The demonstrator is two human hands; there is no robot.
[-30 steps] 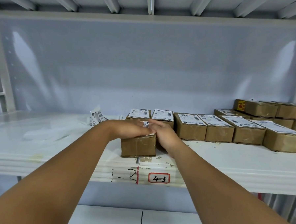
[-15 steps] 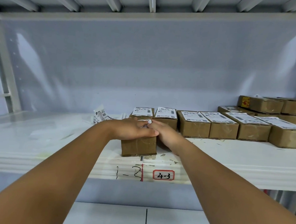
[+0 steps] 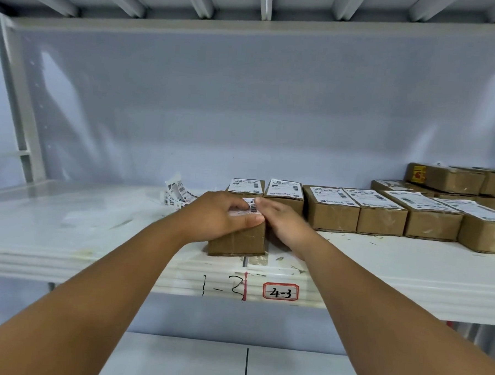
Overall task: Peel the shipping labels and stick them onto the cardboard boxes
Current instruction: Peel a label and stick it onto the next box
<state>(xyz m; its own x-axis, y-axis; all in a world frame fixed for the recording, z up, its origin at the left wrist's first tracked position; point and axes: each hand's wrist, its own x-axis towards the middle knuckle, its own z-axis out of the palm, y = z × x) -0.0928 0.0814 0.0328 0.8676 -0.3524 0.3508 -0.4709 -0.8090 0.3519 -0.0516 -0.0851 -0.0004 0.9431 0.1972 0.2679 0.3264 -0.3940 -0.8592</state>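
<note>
Right — left hand (image 3: 216,214) flat on white paper label (image 3: 249,208), right hand (image 3: 284,223) fingertips (image 3: 261,201) pressing its edge — smooth outward over brown cardboard box (image 3: 237,241).

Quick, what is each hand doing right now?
Left hand: open, pressing the label onto the box.
Right hand: open, fingers touching the label's edge.

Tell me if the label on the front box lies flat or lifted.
Flat where visible: the label lies on top of the front box, pressed by the left hand; the rest is hidden.
</note>
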